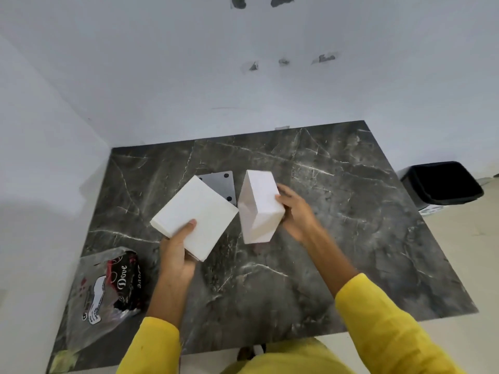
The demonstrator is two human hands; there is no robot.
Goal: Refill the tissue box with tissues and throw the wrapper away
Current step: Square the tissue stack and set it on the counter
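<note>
My left hand grips a white stack of tissues by its near corner and holds it tilted above the dark marble table. To its right, my right hand holds a white tissue box from its right side, tipped up on end just over the table. The stack and the box are a small gap apart. A clear plastic wrapper with dark "Dove" print lies crumpled at the table's near left corner.
A grey square plate with black dots lies flat on the table behind the tissue stack. A black bin stands on the floor beyond the table's right edge. White walls close in behind and to the left.
</note>
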